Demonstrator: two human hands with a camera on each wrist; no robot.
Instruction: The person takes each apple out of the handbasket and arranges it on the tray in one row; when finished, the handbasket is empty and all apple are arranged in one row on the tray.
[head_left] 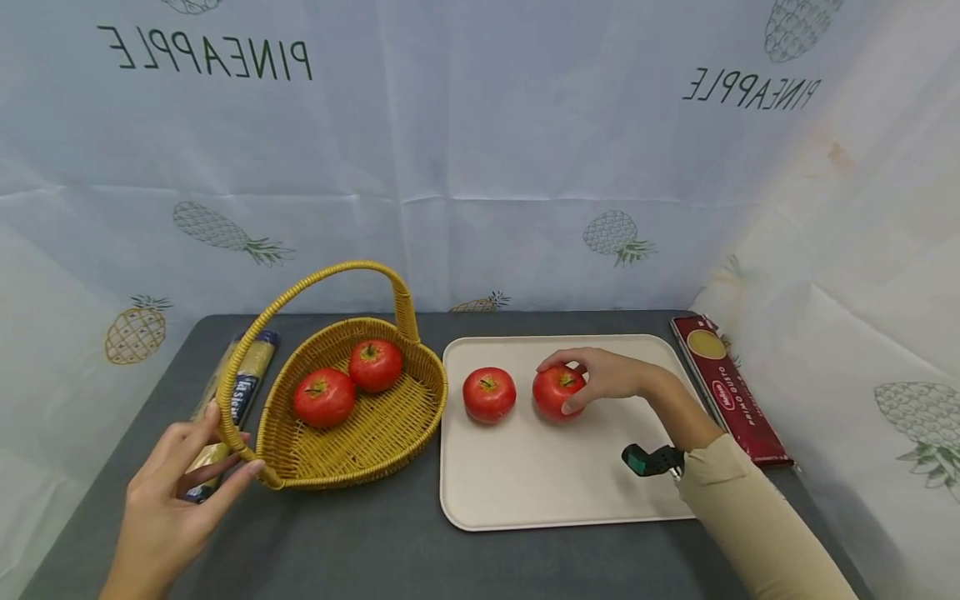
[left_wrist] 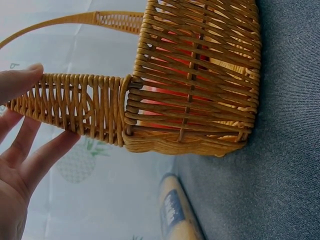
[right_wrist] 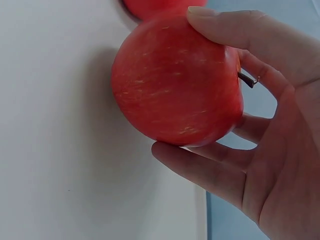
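Here, a dark table [head_left: 390, 542] carries a pale tray [head_left: 540, 492] and, just left of it, a yellow wicker basket [head_left: 382, 442]. The left hand [head_left: 168, 492] pinches the basket's handle [left_wrist: 70, 100] low down, thumb against fingers. The right hand [head_left: 611, 375] has its fingers clamped round a red apple [head_left: 555, 392] at the tray; whether it touches the surface, I cannot tell. Another apple [head_left: 489, 395] sits near it on the tray, and two more apples [head_left: 324, 398] lie inside the basket.
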